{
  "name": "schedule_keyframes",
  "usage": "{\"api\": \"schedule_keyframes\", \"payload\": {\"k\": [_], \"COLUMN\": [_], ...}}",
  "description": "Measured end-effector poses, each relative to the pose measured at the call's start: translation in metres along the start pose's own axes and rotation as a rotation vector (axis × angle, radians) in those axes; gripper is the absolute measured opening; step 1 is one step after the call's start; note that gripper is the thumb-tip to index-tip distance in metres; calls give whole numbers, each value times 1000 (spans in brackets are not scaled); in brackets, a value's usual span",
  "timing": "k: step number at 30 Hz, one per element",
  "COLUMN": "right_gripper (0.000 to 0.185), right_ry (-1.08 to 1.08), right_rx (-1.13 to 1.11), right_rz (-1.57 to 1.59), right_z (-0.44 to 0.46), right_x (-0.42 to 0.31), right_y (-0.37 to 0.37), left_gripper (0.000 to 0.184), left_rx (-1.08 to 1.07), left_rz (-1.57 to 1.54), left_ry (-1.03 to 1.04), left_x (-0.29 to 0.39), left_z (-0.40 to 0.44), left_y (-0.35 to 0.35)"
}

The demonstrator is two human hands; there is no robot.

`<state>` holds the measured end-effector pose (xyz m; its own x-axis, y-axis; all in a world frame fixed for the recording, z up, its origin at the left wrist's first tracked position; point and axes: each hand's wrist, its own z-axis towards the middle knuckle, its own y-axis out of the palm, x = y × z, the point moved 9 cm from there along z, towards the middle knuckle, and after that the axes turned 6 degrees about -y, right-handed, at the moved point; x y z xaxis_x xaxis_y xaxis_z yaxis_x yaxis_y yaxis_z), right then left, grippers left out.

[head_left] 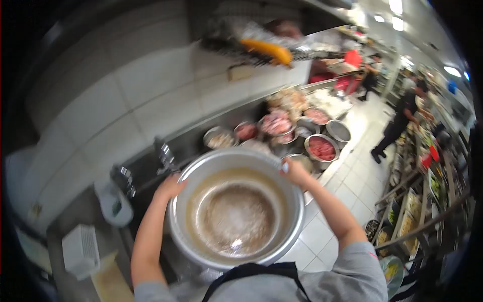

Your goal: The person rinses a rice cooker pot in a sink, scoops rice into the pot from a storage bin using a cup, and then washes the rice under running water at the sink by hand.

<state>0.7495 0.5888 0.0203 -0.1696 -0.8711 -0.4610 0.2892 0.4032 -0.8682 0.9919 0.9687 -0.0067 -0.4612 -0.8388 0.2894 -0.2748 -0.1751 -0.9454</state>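
A large round metal pot point(181, 214) is in front of my body, over the edge of the sink. Its inside is wet, with a brownish band round the wall and what looks like a little liquid at the bottom. On the left side of the rim, my left hand point(171, 187) grips the pot, fingers partly hidden. My right hand point(296, 172) grips the rim at the upper right. Beyond the pot, close to my right hand, stand metal bowls of raw meat point(322, 148).
Two taps point(163, 153) are on the wall side. At left lie a white plastic basket point(81, 250) and a white container point(113, 204). A loaded shelf point(266, 48) hangs above. To the right are a tiled floor point(352, 173), food racks point(410, 221) and a person in dark clothes point(402, 116).
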Motion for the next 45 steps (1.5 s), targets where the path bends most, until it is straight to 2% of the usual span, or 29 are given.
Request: {"api": "schedule_keyframes", "payload": {"k": [1,2,3,4,5,7,9,12,13,15,16,18,20,23,24,26,27,29,31,32,35,38,42,45], "right_gripper": [36,37,40,36,36,40,47,51,52,53,50,52,49,45,46,46,46,46,44,45,42,42,40,35], "right_ry": [-35,0,-261,-484,-480,-679,-726,-340,-226,9,16,-280,-575,-833,-435,-493,-332,-281,-491,-523,-764,-275,-431,-681], "right_rx": [-51,-101,44,190,150,-37,-371,-295,-199,-7,12,-52,-9,-219,-414,-264,-182,-114,-158,-311,-180,49,-165,-236], "right_rz": [-12,-232,-331,-572,-578,-535,-515,-391,-384,-359,-236,-65,-203,-33,181,-223,-51,-81,-494,-286,-306,-212,-26,-142], "right_z": [15,20,36,44,54,56,41,62,66,62,51,25,-27,-59,-28,15,34,38,7,-15,-37,42,16,18], "right_x": [-9,-43,-62,-95,-112,-135,-153,-114,-106,-108,-134,-187,-237,-250,-233,-180,-137,-114,-135,-159,-197,-114,-168,-186], "right_y": [2,-13,-10,-8,4,74,134,184,196,220,227,271,293,287,264,247,229,217,232,244,231,214,265,274], "left_gripper": [67,67,58,51,48,45,44,45,47,52,56,56,59,63,65,65,66,65,64,64,61,61,61,60], "left_rx": [-34,-24,-103,-168,-191,-222,-116,68,136,213,159,213,199,159,170,196,211,255,264,254,245,237,248,280], "left_rz": [-88,-218,-417,-619,-840,-1282,-1284,-1466,-1491,-1622,-1630,-1685,-1647,-1561,-1581,-1599,-1606,-1610,-1610,-1602,-1629,-1642,-1639,-1587], "left_ry": [20,-17,-23,-14,-51,-91,-76,-240,-331,-363,-310,-222,-161,-61,-53,-63,-67,-58,-39,-26,-41,-50,-14,-16], "left_x": [-1,-5,-4,-4,-13,-25,-26,-22,-19,-11,-14,-17,-18,-23,-21,-18,-18,-20,-19,-20,-17,-17,-16,-15], "left_z": [5,5,3,-3,-10,-23,-51,-113,-134,-169,-171,-163,-141,-115,-116,-122,-123,-123,-121,-119,-119,-121,-115,-119], "left_y": [0,-1,3,7,15,31,31,41,45,57,70,53,36,34,34,32,31,30,32,32,27,29,25,20]}}
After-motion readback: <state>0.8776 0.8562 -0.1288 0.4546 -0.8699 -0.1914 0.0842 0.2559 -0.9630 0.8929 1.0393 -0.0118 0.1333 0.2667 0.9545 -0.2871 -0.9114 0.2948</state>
